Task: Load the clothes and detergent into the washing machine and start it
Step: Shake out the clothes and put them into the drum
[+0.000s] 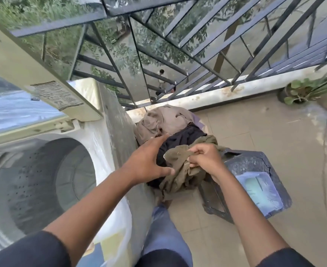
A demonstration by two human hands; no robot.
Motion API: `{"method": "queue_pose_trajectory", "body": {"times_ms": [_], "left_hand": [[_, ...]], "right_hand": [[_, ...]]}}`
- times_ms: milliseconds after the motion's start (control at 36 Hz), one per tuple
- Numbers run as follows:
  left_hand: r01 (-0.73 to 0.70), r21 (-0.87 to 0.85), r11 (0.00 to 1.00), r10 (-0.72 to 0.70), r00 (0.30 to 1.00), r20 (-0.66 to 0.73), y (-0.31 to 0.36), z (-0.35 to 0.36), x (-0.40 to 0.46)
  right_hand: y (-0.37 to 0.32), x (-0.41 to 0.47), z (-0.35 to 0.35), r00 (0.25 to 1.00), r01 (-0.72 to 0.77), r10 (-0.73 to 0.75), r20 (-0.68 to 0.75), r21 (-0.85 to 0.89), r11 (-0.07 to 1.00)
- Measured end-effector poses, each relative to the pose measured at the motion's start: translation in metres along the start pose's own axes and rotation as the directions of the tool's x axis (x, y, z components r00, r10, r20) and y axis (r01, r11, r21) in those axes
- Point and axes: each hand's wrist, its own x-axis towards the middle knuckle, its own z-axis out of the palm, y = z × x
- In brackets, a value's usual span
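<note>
The person stands on a balcony between a top-loading washing machine [105,143], on their left, and a pile of clothes [170,132] heaped on the floor straight ahead, against the machine's side. The lid [24,60] is up and the drum [43,180] gapes open; I can see no clothes in it.

The right hand [207,160] makes the grip: fingers and thumb curled, pinching a bunched olive-green garment [180,170] that hangs down off the pile. The left hand [149,160] is spread, fingers straight, hovering just beside that garment and over a black garment [182,137], holding nothing.

What the coming move turns on, I'd judge: the drum lies to the left of the gripped garment and higher, so the cloth must travel up and across the machine's rim. The left hand is the nearer one to the drum.

Counting: three garments that I can tell apart, namely one olive, one black, one beige [162,118]. One dark plastic stool [255,182] stands just to the right. I see no detergent.
</note>
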Motion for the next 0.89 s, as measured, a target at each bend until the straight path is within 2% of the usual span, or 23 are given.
{"method": "queue_pose_trajectory", "body": {"times_ms": [139, 222, 306, 389, 444, 500, 611, 694, 806, 889], "left_hand": [[-0.094, -0.02, 0.995, 0.095, 0.994, 0.049, -0.007, -0.006, -0.012], [-0.149, -0.05, 0.988, 0.152, 0.988, 0.04, -0.013, -0.01, -0.018], [-0.23, -0.098, 0.968, 0.225, 0.973, -0.055, -0.012, -0.015, -0.024], [-0.221, -0.208, 0.953, 0.188, 0.968, -0.169, -0.005, -0.023, -0.029], [-0.198, -0.252, 0.947, 0.127, 0.954, -0.272, -0.004, -0.026, -0.029], [-0.181, -0.291, 0.94, 0.076, 0.939, -0.336, -0.004, -0.029, -0.03], [-0.159, -0.382, 0.91, -0.029, 0.897, -0.441, -0.004, -0.038, -0.033], [-0.114, -0.459, 0.881, -0.139, 0.865, -0.482, -0.003, -0.045, -0.036], [-0.031, -0.407, 0.913, -0.212, 0.816, -0.537, 0.0, -0.05, -0.04], [0.006, -0.37, 0.929, -0.228, 0.795, -0.562, 0.003, -0.051, -0.04]], "right_hand": [[-0.049, -0.051, -0.01, 0.981, 0.147, -0.161, 0.11, 0.12, 0.982], [-0.076, -0.078, -0.007, 0.922, 0.26, -0.321, 0.218, 0.269, 0.928], [-0.099, -0.099, -0.001, 0.839, 0.301, -0.436, 0.325, 0.391, 0.87], [-0.113, -0.11, 0.006, 0.767, 0.325, -0.518, 0.378, 0.467, 0.822], [-0.118, -0.112, 0.01, 0.751, 0.325, -0.548, 0.369, 0.516, 0.792], [-0.119, -0.111, 0.01, 0.774, 0.32, -0.544, 0.325, 0.54, 0.778], [-0.116, -0.101, 0.007, 0.833, 0.41, -0.522, 0.182, 0.43, 0.804], [-0.107, -0.085, 0.002, 0.907, 0.402, -0.421, 0.014, 0.27, 0.875], [-0.071, -0.048, 0.005, 0.974, 0.209, -0.205, -0.095, 0.033, 0.977], [-0.044, -0.025, 0.011, 0.993, 0.099, -0.105, -0.044, -0.125, 0.987]]}}
